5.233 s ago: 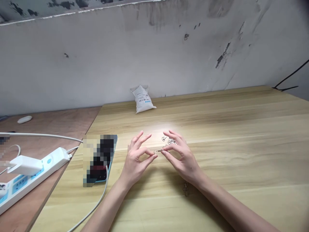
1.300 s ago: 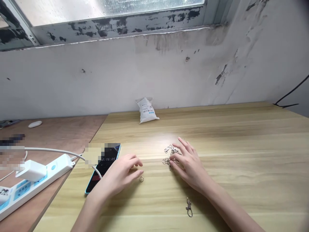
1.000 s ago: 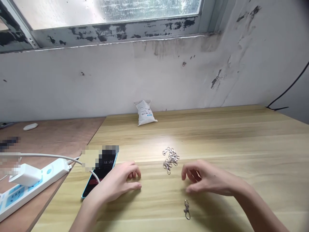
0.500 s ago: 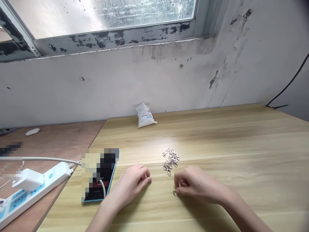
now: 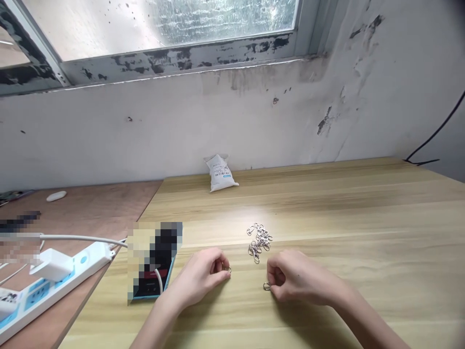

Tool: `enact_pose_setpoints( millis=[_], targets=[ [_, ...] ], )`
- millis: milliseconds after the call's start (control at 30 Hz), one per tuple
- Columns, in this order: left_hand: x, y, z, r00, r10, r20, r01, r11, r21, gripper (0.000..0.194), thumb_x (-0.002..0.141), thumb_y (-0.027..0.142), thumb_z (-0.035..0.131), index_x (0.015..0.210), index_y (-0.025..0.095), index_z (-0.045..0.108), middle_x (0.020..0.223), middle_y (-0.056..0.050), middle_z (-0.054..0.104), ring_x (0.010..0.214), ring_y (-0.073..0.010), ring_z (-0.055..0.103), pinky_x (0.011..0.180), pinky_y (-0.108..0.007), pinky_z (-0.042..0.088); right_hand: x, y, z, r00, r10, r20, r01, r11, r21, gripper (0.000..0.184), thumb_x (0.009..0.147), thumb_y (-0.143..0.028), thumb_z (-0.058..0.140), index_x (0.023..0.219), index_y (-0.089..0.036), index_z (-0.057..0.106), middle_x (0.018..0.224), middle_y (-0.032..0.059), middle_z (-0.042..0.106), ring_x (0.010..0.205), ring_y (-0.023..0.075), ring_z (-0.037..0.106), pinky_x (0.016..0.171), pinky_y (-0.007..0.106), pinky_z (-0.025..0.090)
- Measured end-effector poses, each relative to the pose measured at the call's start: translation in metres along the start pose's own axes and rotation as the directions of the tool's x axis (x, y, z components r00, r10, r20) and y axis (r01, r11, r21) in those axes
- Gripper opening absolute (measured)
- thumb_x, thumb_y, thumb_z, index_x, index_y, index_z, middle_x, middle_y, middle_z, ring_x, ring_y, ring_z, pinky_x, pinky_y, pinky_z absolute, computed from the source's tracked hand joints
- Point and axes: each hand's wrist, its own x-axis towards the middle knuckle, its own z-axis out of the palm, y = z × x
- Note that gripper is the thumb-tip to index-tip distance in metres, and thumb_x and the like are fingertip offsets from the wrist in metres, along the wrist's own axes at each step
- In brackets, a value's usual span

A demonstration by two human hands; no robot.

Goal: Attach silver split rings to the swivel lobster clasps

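My left hand point(image 5: 203, 271) is closed in a pinch on a small metal ring point(image 5: 229, 269), whose edge shows past the fingertips. To the right, my right hand point(image 5: 296, 277) is closed too, thumb and forefinger pinching a small metal clasp point(image 5: 267, 286). Only the clasp's oval loop shows; the fingers cover the rest. The two hands are apart, low over the light wooden table point(image 5: 345, 213). Just beyond them, between the hands, lies a loose pile of silvery metal clasps point(image 5: 262, 236) with rings.
Left of my left hand lies a phone point(image 5: 154, 281), partly blurred, with a white cable point(image 5: 87, 238). A white power strip point(image 5: 54, 286) with a plug-in charger rests on the brown surface point(image 5: 119, 203). Against the wall stands a small white labelled packet point(image 5: 221, 173).
The view has shifted slightly. More of the ring at my left fingertips and of the clasp's loop at my right fingertips now shows. Both hands stay nearly in place.
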Motion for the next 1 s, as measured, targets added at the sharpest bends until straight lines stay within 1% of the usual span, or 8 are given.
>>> enact_pose_setpoints(
  millis=[100,233,367,467,567,667,767,1000],
  targets=[
    [0.0,0.001,0.002,1.0,0.006,-0.009,-0.006,1.0,0.025,0.008,0.086,0.026,0.061,0.087,0.019,0.065,0.073,0.001,0.062,0.067,-0.0138,0.054,0.06,-0.024,0.038,0.0,-0.002,0.005,1.0,0.005,-0.009,-0.006,0.998,-0.07,0.011,0.056,-0.009,0.056,0.057,-0.019,0.059,0.057,-0.0024,0.065,0.05,0.0097,0.049,0.049,0.023,0.026],
    [0.003,-0.001,0.005,0.979,0.186,-0.081,-0.169,0.97,0.175,0.009,0.089,0.02,0.057,0.085,0.02,0.065,0.081,-0.001,0.064,0.076,-0.0154,0.058,0.068,-0.026,0.042,0.001,-0.003,0.009,0.996,-0.042,-0.082,0.028,0.984,-0.175,0.01,0.059,-0.009,0.053,0.057,-0.019,0.052,0.055,-0.0031,0.06,0.049,0.0095,0.039,0.049,0.024,0.021],
    [0.007,-0.003,0.008,0.953,0.267,-0.143,-0.225,0.94,0.255,0.014,0.091,0.017,0.054,0.083,0.019,0.065,0.086,-0.003,0.066,0.079,-0.0162,0.06,0.07,-0.028,0.044,0.006,-0.003,0.012,0.987,-0.097,-0.128,0.076,0.984,-0.162,0.013,0.066,-0.011,0.051,0.058,-0.019,0.046,0.054,-0.0044,0.05,0.051,0.0098,0.033,0.051,0.024,0.021],
    [0.007,0.0,0.009,0.949,0.247,-0.194,-0.218,0.962,0.163,0.013,0.09,0.018,0.056,0.08,0.019,0.064,0.08,-0.002,0.067,0.074,-0.0146,0.061,0.067,-0.026,0.045,0.01,-0.006,0.016,0.978,-0.127,-0.163,0.109,0.987,-0.118,0.017,0.072,-0.013,0.05,0.057,-0.019,0.046,0.054,-0.0046,0.048,0.052,0.0097,0.034,0.053,0.024,0.022],
    [0.005,0.004,0.01,0.949,0.222,-0.225,-0.211,0.975,0.072,0.01,0.086,0.017,0.061,0.076,0.018,0.065,0.077,-0.001,0.068,0.071,-0.0138,0.061,0.064,-0.025,0.046,0.014,-0.009,0.024,0.967,-0.155,-0.204,0.149,0.988,-0.044,0.018,0.077,-0.014,0.05,0.059,-0.019,0.052,0.055,-0.0041,0.049,0.053,0.0098,0.04,0.055,0.023,0.026],
    [0.005,0.006,0.012,0.942,0.223,-0.252,-0.215,0.975,0.061,0.008,0.085,0.016,0.063,0.079,0.018,0.068,0.077,-0.002,0.069,0.073,-0.0147,0.062,0.066,-0.027,0.047,0.017,-0.009,0.031,0.958,-0.159,-0.239,0.189,0.976,0.107,0.016,0.082,-0.015,0.049,0.074,-0.019,0.063,0.058,-0.0034,0.053,0.054,0.0106,0.045,0.056,0.023,0.031],
    [0.005,0.006,0.013,0.932,0.245,-0.268,-0.243,0.969,0.042,0.011,0.088,0.016,0.06,0.086,0.019,0.071,0.082,-0.003,0.072,0.078,-0.0162,0.064,0.072,-0.029,0.049,0.02,-0.006,0.036,0.953,-0.155,-0.259,0.215,0.951,0.224,0.016,0.086,-0.019,0.049,0.084,-0.018,0.065,0.06,-0.0027,0.055,0.054,0.0114,0.047,0.055,0.023,0.034],
    [0.006,0.004,0.013,0.925,0.23,-0.301,-0.226,0.973,0.048,0.015,0.087,0.014,0.06,0.096,0.02,0.071,0.09,-0.003,0.075,0.083,-0.0172,0.068,0.077,-0.031,0.052,0.021,-0.003,0.04,0.945,-0.138,-0.297,0.204,0.957,0.205,0.017,0.093,-0.03,0.049,0.088,-0.019,0.061,0.058,-0.0044,0.051,0.051,0.0113,0.044,0.053,0.023,0.032]
  ],
)
